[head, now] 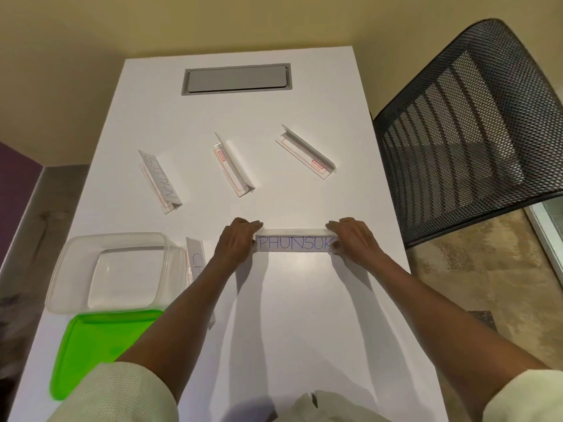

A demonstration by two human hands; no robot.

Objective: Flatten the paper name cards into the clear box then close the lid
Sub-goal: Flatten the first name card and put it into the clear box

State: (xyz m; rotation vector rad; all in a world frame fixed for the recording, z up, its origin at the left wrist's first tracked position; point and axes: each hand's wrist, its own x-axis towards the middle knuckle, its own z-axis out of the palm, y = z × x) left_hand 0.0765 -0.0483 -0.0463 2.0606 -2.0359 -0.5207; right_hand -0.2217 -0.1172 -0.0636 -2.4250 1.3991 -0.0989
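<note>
Both hands grip 1 name card
The left hand (236, 242) and right hand (353, 240) pinch the ends of the PHUNSUK card (295, 243) at frame center.

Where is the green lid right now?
In the head view the green lid lies flat at the table's near-left corner, directly in front of the open clear box and partly under the person's left forearm.

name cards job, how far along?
Done: nothing; the clear box is empty and the green lid lies off beside it.
In hand: left hand and right hand grip the PHUNSUK card by its ends.
Left: four more folded cards, then closing the lid.
</note>
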